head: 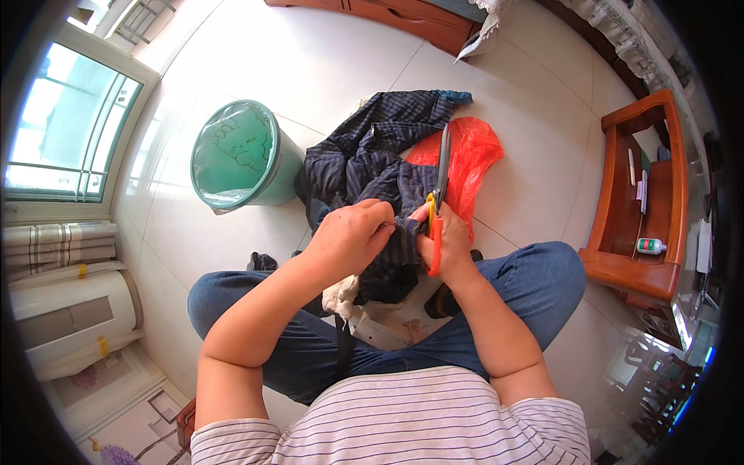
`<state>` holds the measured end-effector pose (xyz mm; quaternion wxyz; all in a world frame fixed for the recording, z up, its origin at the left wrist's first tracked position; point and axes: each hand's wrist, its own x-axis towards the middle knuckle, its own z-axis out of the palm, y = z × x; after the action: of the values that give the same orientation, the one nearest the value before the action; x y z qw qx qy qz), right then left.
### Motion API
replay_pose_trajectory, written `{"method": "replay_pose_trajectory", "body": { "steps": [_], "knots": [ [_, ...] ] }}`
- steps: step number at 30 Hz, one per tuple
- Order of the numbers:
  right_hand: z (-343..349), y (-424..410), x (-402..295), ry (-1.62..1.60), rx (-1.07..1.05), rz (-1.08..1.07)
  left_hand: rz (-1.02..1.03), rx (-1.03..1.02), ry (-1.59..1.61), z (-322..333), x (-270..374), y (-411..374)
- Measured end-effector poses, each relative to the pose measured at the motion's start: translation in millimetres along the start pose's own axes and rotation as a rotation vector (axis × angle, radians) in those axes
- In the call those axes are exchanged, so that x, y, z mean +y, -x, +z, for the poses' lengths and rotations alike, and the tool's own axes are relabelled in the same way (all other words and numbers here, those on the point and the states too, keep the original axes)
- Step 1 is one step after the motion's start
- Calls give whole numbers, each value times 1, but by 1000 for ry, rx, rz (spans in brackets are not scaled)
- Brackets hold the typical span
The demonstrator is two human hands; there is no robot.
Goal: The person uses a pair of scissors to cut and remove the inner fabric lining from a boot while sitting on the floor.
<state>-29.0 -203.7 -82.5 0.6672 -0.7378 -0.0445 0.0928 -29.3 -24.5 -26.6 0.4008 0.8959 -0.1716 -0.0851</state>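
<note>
A dark blue plaid padded garment (354,154) lies on the floor in front of me, its near end lifted between my knees. My left hand (354,235) pinches the raised edge of this cloth with thumb and fingers. My right hand (453,247) holds scissors (436,232) with one red and one yellow handle, their dark blades pointing away from me and looking closed. The right thumb also presses against the cloth. Whitish stuffing (342,297) shows below the fabric near my lap. A red plastic bag (474,160) lies partly under the garment.
A green bin (288,168) with a clear liner stands left of the garment. A wooden chair or stool (598,256), with a white bottle (651,246) on it, is at the right. A wooden cabinet (401,20) stands at the far side. An open window sash (131,93) juts in at left.
</note>
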Motion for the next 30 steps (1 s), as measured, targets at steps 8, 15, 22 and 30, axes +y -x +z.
{"method": "replay_pose_trajectory", "body": {
  "steps": [8, 15, 22, 30],
  "knots": [
    [-2, 0, -3, 30, -73, 48, -2, 0, 750, 11, -14, -1],
    [7, 2, -2, -91, -42, -16, -238, -8, 1096, 8, 4, -6],
    [4, -6, 6, 79, -38, 66, -152, 185, 977, -23, 40, 11],
    [6, -15, 7, 212, -9, 93, -86, 161, 720, -40, 68, 34]
  ]
}}
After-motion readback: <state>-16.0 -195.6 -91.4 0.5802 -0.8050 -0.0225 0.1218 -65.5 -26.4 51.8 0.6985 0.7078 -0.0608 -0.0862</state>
